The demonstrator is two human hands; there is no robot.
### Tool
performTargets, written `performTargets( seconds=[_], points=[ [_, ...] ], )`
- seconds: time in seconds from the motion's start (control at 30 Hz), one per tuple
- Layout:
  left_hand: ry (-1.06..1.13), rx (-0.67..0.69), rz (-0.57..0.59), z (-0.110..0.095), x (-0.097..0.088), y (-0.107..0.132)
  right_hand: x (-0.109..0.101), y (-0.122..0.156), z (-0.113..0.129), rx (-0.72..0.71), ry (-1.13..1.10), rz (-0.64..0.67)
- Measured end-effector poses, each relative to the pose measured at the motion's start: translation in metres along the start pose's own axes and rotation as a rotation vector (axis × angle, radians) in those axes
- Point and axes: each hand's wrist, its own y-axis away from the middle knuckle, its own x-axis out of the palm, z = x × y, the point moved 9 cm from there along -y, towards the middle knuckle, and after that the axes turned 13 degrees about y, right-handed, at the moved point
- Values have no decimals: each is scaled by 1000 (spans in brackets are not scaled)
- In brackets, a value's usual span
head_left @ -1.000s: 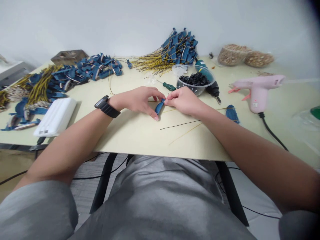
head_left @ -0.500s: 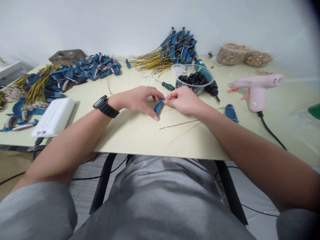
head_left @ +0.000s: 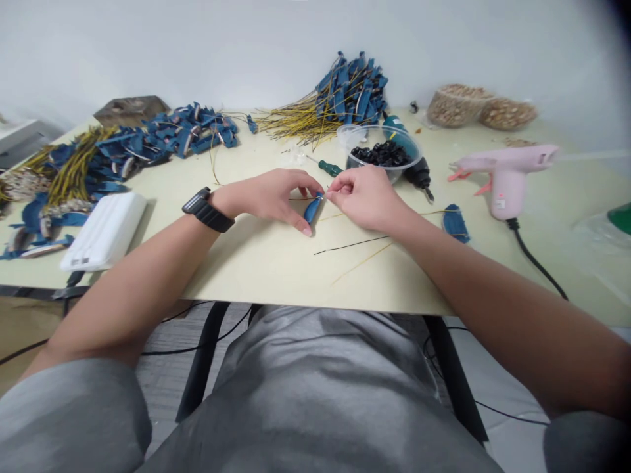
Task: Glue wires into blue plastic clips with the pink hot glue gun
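Note:
Between the thumb and fingers of my left hand (head_left: 269, 195) is a small blue half-round piece (head_left: 312, 210), held close above the table (head_left: 276, 269). A thin yellowish wire runs from it under my left fingers. My right hand (head_left: 365, 198) is closed in a pinch just right of the piece's upper end, slightly apart from it. Whatever its fingertips grip is too small to make out. Another blue piece (head_left: 454, 223) with a yellow wire lies right of my right wrist. A black wire (head_left: 352, 245) lies on the table in front of my right hand.
Beyond my hands are a green-handled screwdriver (head_left: 329, 168), a clear bowl (head_left: 417, 154) of black bits and a power drill (head_left: 419, 174). A pink glue gun (head_left: 507, 171) stands right. Blue pieces with yellow wires (head_left: 352, 92) are heaped behind. A white box (head_left: 106, 230) sits left.
My right hand has drawn slightly right, opening a small gap between its fingertips and the blue piece. My left hand keeps its hold, almost unmoved.

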Motion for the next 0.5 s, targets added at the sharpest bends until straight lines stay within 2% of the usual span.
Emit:
performTargets(
  seconds=[0.5],
  points=[
    [18, 18, -4, 1, 0, -1, 9, -2, -3, -44, 4, 17]
  ],
)
